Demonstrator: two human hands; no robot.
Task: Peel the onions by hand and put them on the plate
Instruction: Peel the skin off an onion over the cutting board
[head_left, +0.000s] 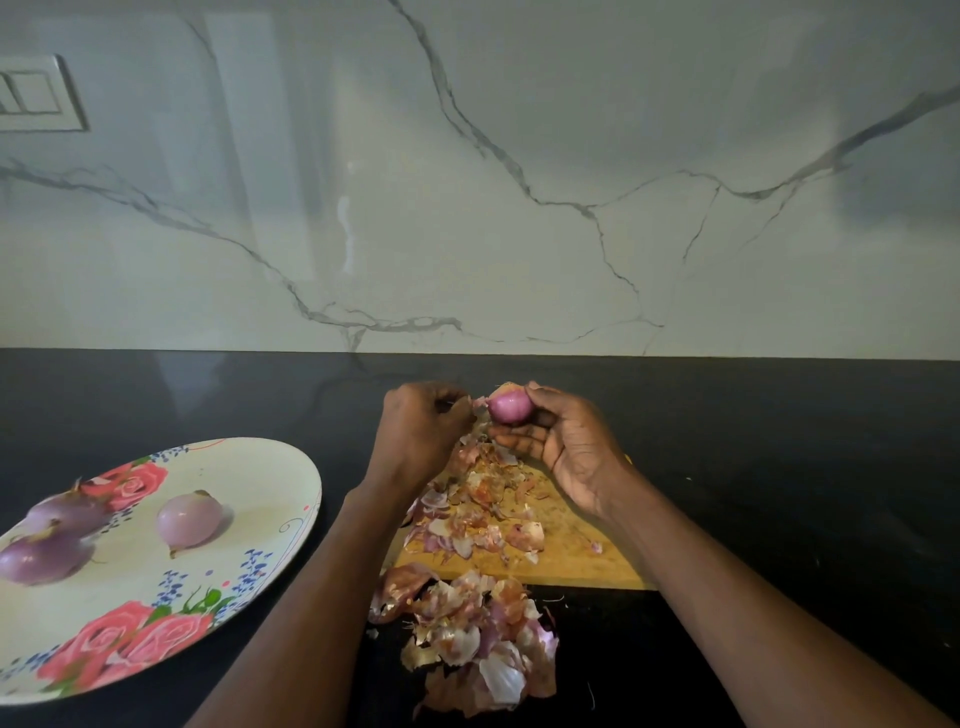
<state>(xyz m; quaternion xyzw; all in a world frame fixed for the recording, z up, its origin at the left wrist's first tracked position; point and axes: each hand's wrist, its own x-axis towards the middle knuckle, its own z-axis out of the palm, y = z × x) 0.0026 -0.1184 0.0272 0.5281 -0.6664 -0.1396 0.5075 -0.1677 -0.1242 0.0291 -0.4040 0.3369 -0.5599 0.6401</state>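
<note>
We hold the onion (510, 406) in our right hand (566, 447), between the thumb on top and the curled fingers below it, above the far end of the cutting board (566, 556). Our left hand (418, 426) is just beside it, with curled fingers that pinch a small piece of skin (480, 401) at the left tip of the onion. The onion is pink-purple and glossy, with a dry brownish flake at its top.

On the flowered plate (249, 525), at the left, three peeled onions (189, 521) lie, pale purple and smooth; two are close together near the left edge, one apart in the middle. Peels (480, 512) cover the board, and a bigger heap of peels (467, 623) lies on the black counter (779, 441) at the board's near edge. The plate's right part is bare, and between the plate and the board is a strip of counter, crossed by our left forearm.
</note>
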